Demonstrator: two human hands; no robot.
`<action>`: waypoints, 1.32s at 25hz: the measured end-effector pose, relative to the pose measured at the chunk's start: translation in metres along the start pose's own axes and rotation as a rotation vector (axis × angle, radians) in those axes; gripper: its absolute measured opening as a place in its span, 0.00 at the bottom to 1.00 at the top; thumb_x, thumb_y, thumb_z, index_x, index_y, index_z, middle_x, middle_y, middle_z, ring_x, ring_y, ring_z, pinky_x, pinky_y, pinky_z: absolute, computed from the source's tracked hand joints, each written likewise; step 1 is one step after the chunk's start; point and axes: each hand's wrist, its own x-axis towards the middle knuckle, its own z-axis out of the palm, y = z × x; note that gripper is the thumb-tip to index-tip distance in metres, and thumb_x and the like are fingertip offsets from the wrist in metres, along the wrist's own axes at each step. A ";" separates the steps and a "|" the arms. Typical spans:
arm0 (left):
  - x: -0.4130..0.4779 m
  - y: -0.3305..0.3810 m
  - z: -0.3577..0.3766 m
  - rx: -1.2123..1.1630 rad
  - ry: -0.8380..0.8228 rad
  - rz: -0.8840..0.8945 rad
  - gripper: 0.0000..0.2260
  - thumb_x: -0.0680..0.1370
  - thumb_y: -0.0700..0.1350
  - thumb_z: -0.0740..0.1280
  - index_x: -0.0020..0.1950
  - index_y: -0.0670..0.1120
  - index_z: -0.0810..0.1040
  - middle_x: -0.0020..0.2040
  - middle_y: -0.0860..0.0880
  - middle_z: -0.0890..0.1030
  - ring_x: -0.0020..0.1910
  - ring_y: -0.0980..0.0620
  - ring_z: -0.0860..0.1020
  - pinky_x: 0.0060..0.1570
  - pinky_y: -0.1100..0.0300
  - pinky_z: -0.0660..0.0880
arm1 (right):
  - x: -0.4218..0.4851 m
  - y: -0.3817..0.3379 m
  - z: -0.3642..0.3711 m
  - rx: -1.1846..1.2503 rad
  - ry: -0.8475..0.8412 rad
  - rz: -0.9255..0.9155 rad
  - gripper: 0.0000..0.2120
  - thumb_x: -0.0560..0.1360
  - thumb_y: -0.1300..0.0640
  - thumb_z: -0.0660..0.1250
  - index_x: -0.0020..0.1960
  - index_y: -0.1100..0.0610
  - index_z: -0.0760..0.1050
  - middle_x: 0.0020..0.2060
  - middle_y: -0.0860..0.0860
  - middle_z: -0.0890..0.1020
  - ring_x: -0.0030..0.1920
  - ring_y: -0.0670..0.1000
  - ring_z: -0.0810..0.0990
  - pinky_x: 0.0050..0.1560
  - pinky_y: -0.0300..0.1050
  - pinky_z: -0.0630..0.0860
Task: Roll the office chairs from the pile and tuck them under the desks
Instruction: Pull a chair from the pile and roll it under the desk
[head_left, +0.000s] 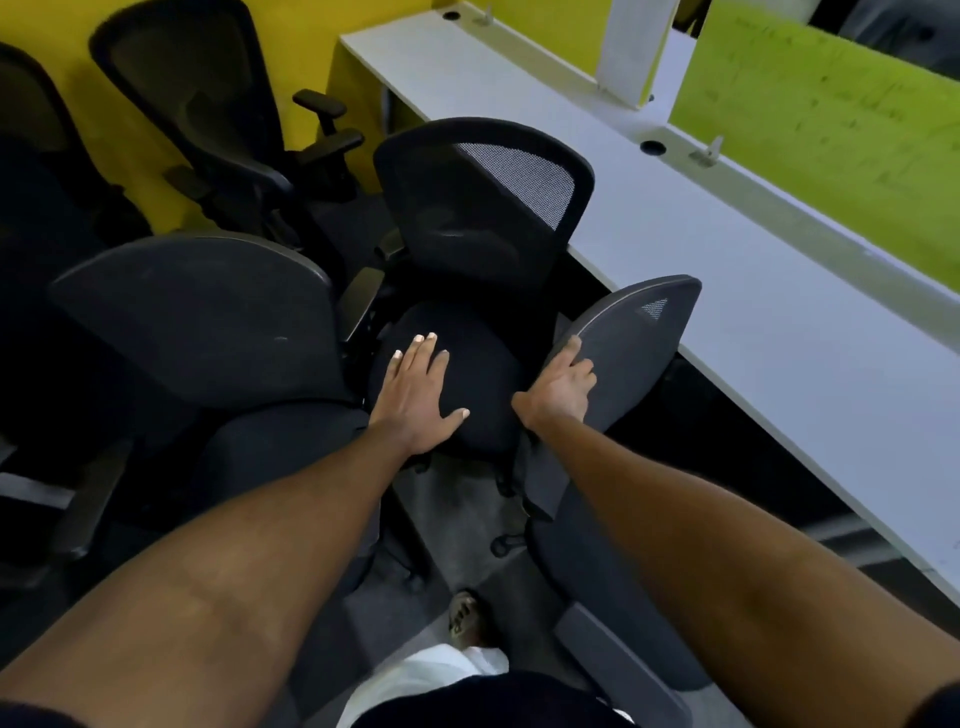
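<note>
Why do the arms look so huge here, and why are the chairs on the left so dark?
Head view: the wide-angle lens stretches whatever is nearest, so the forearms balloon toward the bottom edge; light falls on the white desk and green partition, leaving the black chairs on the left in shadow.

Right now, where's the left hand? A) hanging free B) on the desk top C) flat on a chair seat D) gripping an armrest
C: the left hand lies with fingers straight on the middle chair's seat; the right hand grips another chair's backrest.
</note>
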 end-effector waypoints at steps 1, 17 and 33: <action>0.001 -0.002 0.003 -0.011 -0.005 -0.010 0.42 0.79 0.65 0.67 0.85 0.44 0.56 0.86 0.43 0.48 0.85 0.45 0.44 0.83 0.44 0.47 | 0.003 -0.002 -0.001 -0.012 0.003 0.006 0.60 0.71 0.54 0.80 0.83 0.59 0.38 0.72 0.61 0.61 0.71 0.62 0.63 0.65 0.54 0.75; -0.058 0.010 0.011 0.039 -0.027 0.100 0.40 0.79 0.60 0.71 0.83 0.43 0.59 0.86 0.42 0.50 0.85 0.43 0.46 0.83 0.43 0.47 | -0.096 0.045 0.013 -0.153 -0.108 -0.203 0.63 0.70 0.55 0.81 0.84 0.56 0.34 0.71 0.60 0.67 0.69 0.62 0.70 0.68 0.54 0.73; -0.215 0.128 0.018 0.166 -0.095 0.617 0.38 0.78 0.61 0.71 0.82 0.46 0.62 0.84 0.43 0.55 0.82 0.44 0.57 0.83 0.45 0.47 | -0.324 0.256 -0.010 -0.346 0.129 0.000 0.17 0.73 0.63 0.71 0.51 0.52 0.63 0.52 0.54 0.76 0.55 0.60 0.75 0.50 0.52 0.68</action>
